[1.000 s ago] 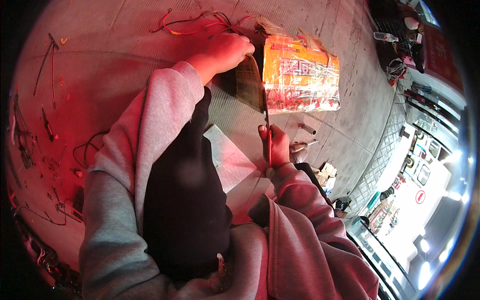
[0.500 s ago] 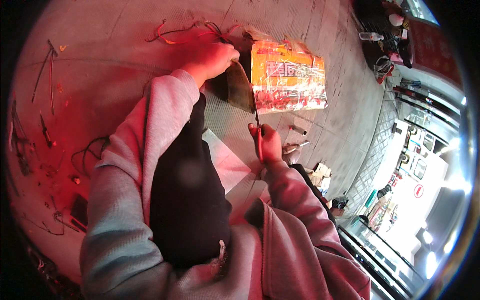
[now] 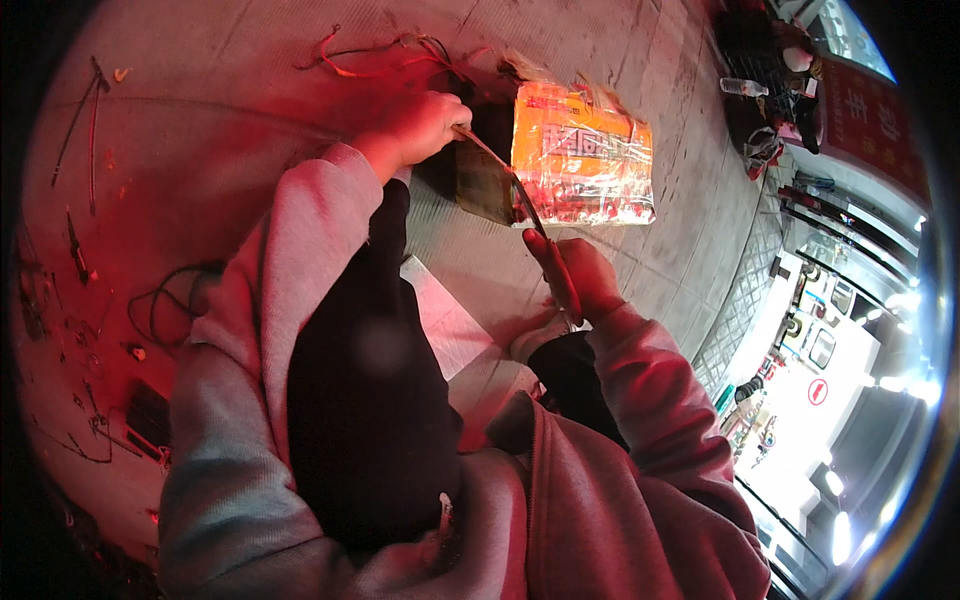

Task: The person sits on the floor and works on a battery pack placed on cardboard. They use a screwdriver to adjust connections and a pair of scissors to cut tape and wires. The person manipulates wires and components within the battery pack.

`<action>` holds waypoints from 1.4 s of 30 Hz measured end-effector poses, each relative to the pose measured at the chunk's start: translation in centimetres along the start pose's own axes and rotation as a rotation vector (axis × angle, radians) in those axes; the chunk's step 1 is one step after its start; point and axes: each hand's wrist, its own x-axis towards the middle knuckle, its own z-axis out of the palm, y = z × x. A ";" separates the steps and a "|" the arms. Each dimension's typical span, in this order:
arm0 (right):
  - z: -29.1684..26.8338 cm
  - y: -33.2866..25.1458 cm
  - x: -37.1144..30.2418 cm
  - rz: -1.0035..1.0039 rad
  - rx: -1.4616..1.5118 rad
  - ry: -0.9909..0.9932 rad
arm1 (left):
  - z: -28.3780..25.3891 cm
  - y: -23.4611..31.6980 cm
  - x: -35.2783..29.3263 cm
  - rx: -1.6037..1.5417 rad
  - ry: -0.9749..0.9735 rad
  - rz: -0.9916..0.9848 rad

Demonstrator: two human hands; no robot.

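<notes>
A cardboard box (image 3: 583, 155) with an orange and white printed side and shiny clear tape lies on the floor ahead of me. My left hand (image 3: 428, 125) is closed on the edge of its brown flap (image 3: 485, 185), to the left of the printed side. My right hand (image 3: 580, 275) grips a knife (image 3: 529, 203), whose thin dark blade points up and left, against or very close to the flap's edge. The handle is mostly hidden in my fingers.
Red and dark wires (image 3: 400, 50) lie beyond my left hand. Thin rods (image 3: 85, 130) and a black cable loop (image 3: 165, 300) are at the left. A pale flat sheet (image 3: 445, 320) lies between my legs. A plastic bottle (image 3: 743, 88) is at the far right, near a brightly lit doorway.
My right hand has moved to the right and turned, so the blade now slants instead of standing nearly upright. My left hand has shifted slightly left and down, still on the flap.
</notes>
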 end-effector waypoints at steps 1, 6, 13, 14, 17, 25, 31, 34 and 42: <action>-0.5 -0.1 0.1 -0.012 0.012 -0.037 | 0.0 0.0 -0.2 -0.011 0.019 0.017; -5.1 -1.4 0.4 -0.032 0.214 -0.301 | 0.0 0.0 -0.3 0.005 0.082 0.061; -3.5 -0.6 -0.3 -0.048 0.350 -0.269 | -0.1 0.1 -0.1 0.069 0.052 0.034; -2.2 0.0 -0.5 -0.038 0.425 -0.253 | -0.2 0.2 -0.1 0.063 0.073 0.061; 0.4 1.6 -0.5 0.019 0.850 -0.475 | -0.5 1.0 -0.2 0.134 0.035 0.031; -0.9 0.8 -0.3 -0.002 0.499 -0.273 | -0.3 3.3 1.9 0.184 0.016 0.311; -0.7 1.1 -0.5 0.023 0.962 -0.590 | 0.6 3.3 2.1 0.200 -0.114 0.199; 0.0 1.2 -1.1 0.086 0.889 -0.504 | 0.5 2.8 2.0 0.144 -0.095 0.235; -1.0 1.1 -0.2 0.021 0.798 -0.471 | 0.6 2.6 1.5 0.105 -0.058 0.227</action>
